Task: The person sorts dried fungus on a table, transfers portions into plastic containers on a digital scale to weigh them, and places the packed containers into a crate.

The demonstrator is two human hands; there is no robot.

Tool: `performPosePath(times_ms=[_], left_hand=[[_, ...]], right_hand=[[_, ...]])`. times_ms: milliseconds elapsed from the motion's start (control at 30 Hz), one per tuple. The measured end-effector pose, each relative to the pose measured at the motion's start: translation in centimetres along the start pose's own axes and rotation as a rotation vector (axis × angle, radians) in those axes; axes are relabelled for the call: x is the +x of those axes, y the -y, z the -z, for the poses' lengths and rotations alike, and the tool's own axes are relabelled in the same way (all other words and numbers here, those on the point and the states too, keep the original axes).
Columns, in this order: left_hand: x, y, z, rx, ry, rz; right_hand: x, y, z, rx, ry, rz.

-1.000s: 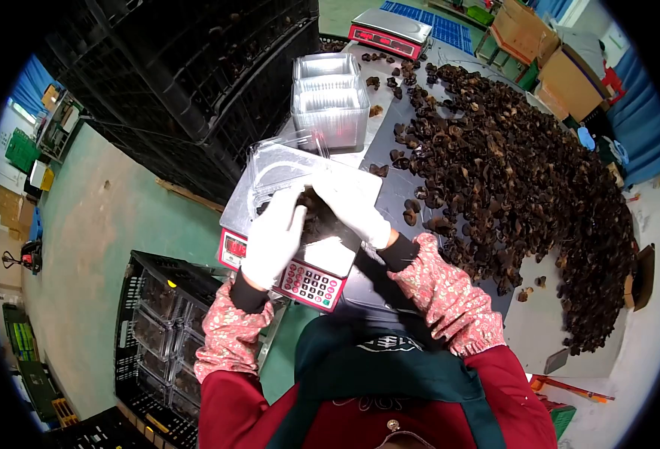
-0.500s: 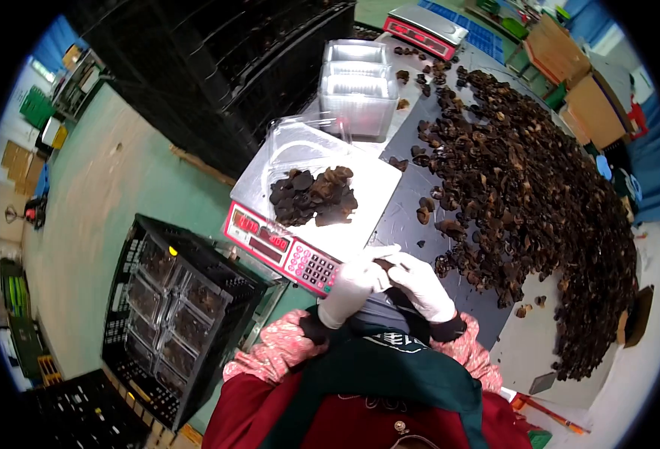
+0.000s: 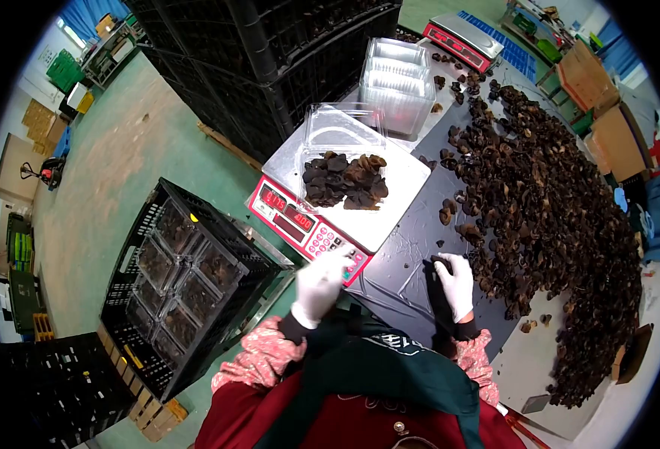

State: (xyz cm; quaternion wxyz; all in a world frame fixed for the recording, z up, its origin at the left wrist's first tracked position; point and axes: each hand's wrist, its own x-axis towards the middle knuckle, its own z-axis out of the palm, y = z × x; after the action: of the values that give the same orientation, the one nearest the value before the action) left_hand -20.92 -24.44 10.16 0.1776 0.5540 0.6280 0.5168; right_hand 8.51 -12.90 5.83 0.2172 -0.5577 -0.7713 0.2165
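My left hand (image 3: 321,286), white-gloved and motion-blurred, is beside the keypad (image 3: 328,243) of a red-and-white digital scale (image 3: 401,183). I cannot make out its fingers. On the scale pan rests an opened clear plastic clamshell box (image 3: 345,135) with dark wood ear mushrooms (image 3: 345,181) in it; the red digits are lit. My right hand (image 3: 457,286), also gloved, is over the dark tabletop (image 3: 397,277), thumb and forefinger apart. A dark patch is by its fingertips; whether mushroom or shadow, I cannot tell. A large heap of wood ear mushrooms (image 3: 547,202) spreads to its right.
Stacked clear boxes (image 3: 397,93) stand behind the scale, near tall black crates (image 3: 270,60). A second scale (image 3: 461,43) is at the far end. Lower left, a black crate (image 3: 165,191) holds several filled boxes (image 3: 184,288). Cardboard boxes (image 3: 588,78) stand beyond the heap.
My hands, together around a small brown piece before, are now apart: the left by the keypad, the right over the tabletop. The view has shifted, so the scale appears farther right.
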Motion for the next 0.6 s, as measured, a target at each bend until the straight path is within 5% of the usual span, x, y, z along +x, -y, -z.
performPosePath(times_ms=[33,100,167,300,567,600], left_hand=[[-0.1,0.4,1.6,-0.184,-0.074,0.259],[1.3,1.2,4.2,-0.298,-0.272,0.367],[2.8,3.1,6.2,-0.264,-0.328,0.424],[6.4,3.6,6.3,-0.25,-0.193,0.521],[9.1,4.8,4.8,-0.586,0.117,0.549],[9.1,4.9,4.8,-0.591,0.119,0.552]], right_hand=[[0.8,0.9,0.7,-0.122,0.02,0.078],[2.9,0.8,0.2,-0.106,-0.141,0.22],[6.3,3.5,0.5,0.242,-0.127,0.134],[15.3,10.0,-0.5,0.569,-0.074,-0.006],[26.0,14.8,-6.9,0.374,-0.062,-0.074],[25.3,15.5,-5.4,0.716,0.001,-0.095]])
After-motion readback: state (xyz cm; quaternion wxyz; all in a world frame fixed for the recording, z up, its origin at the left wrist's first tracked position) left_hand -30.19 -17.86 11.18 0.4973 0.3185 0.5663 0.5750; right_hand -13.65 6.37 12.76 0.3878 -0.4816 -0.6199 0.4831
